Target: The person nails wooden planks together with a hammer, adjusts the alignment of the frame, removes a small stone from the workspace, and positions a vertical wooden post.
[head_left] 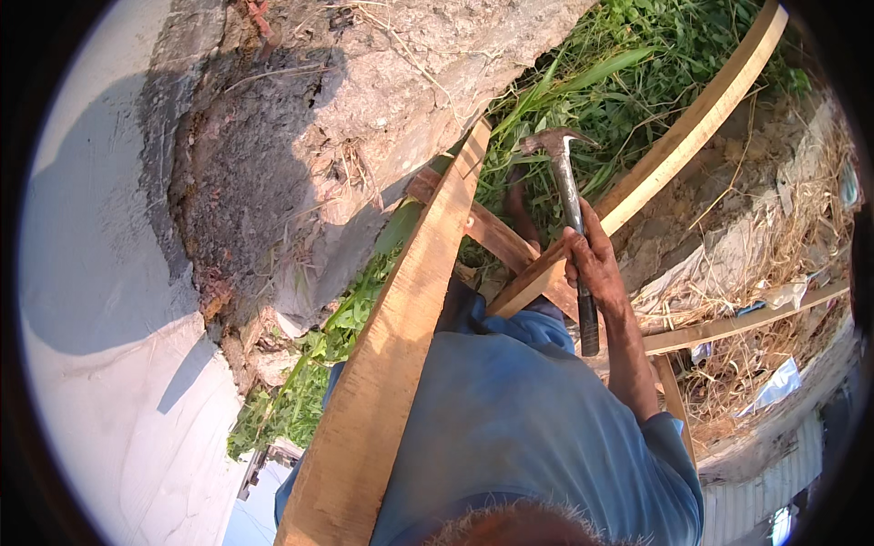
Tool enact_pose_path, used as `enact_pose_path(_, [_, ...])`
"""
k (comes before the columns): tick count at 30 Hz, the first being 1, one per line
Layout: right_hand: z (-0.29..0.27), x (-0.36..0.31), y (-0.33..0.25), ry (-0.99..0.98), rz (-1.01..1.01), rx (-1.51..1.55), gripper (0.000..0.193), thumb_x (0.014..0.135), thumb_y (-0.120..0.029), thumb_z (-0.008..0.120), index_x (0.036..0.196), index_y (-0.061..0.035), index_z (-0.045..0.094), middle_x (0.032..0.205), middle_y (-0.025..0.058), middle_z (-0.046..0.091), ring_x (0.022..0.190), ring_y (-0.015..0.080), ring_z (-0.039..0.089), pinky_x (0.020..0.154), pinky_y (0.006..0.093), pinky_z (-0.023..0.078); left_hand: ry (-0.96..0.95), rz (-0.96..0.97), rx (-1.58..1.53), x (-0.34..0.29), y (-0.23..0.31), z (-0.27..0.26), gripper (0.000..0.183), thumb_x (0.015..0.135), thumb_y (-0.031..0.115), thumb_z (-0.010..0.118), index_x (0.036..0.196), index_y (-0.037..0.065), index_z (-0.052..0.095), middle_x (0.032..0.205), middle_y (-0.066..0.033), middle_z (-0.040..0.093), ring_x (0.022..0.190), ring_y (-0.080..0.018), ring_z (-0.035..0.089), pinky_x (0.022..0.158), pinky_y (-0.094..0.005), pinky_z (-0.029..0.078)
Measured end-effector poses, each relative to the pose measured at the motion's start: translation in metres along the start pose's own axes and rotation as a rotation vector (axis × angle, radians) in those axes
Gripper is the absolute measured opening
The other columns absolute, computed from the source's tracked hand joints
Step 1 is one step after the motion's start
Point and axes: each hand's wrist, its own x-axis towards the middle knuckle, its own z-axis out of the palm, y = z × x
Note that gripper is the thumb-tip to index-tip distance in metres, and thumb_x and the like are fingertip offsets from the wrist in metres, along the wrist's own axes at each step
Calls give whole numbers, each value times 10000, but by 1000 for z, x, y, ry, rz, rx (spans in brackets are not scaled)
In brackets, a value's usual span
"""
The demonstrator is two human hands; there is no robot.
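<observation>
A claw hammer stands head-up in my right hand, its metal head away from me and its dark grip end near my blue shirt. The fingers are wrapped round the handle. Right behind that hand runs a long squared timber, slanting from the upper right down toward my waist. A wide wooden plank rises past my left side, covering part of my shirt. Between plank and timber lies a reddish-brown wooden crosspiece. My left hand is out of sight.
A rough broken concrete mass and a pale smooth wall fill the left. Green grass grows ahead. At right are dry straw, a thin wooden strip and scraps of plastic.
</observation>
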Motion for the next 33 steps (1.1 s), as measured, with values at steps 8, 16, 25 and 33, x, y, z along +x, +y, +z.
enact_pose_path(8, [21,15,-15,-63,7,-34,630,1047,-244,538,1594,-97,262,683,-34,453,499,61,420,444,242,378,36,345,161,14,40,-36,870,688,498,900,1330,36,536,1301,-171,593,1177,-291,561,945,-427,476])
enact_pose_path(16, [-6,-2,-50,-34,39,-108,610,1047,-253,552,1582,-93,306,726,-20,477,524,52,452,453,240,394,-44,491,129,2,38,-44,787,674,381,918,1274,57,523,1215,-178,631,1073,-318,600,906,-434,506])
enact_pose_path(25, [-82,-1,-145,675,-657,334,587,1075,-264,484,1575,-178,188,814,19,493,606,87,460,508,258,425,-21,444,-100,5,18,-33,639,694,302,871,1192,67,546,1099,-158,577,1034,-290,611,890,-435,515])
enact_pose_path(33, [9,1,-61,-249,135,-192,630,1025,-259,606,1583,-152,336,725,-20,488,539,68,452,498,252,412,-4,519,-94,7,21,-29,599,686,298,871,1143,60,565,1063,-176,582,1003,-282,609,868,-426,518])
